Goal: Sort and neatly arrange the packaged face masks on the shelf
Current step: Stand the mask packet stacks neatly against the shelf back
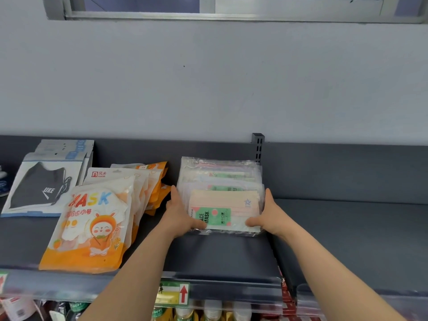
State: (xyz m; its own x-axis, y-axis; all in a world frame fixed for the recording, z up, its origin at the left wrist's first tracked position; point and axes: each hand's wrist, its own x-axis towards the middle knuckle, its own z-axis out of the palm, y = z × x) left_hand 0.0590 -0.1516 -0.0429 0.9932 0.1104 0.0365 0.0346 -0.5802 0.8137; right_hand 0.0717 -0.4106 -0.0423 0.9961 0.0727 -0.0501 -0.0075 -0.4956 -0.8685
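A stack of clear packs with pastel face masks lies on the dark grey shelf, fanned toward the back. My left hand holds its left edge, thumb on the top pack. My right hand holds the right edge the same way. To the left lies a row of orange-and-white children's mask packs with a rabbit print. Further left lie black mask packs in white-and-blue sleeves.
The shelf's back panel and a slotted upright stand right behind the pastel stack. The shelf continues bare to the right. A clear price rail runs along the front edge, with bottles on the lower shelf.
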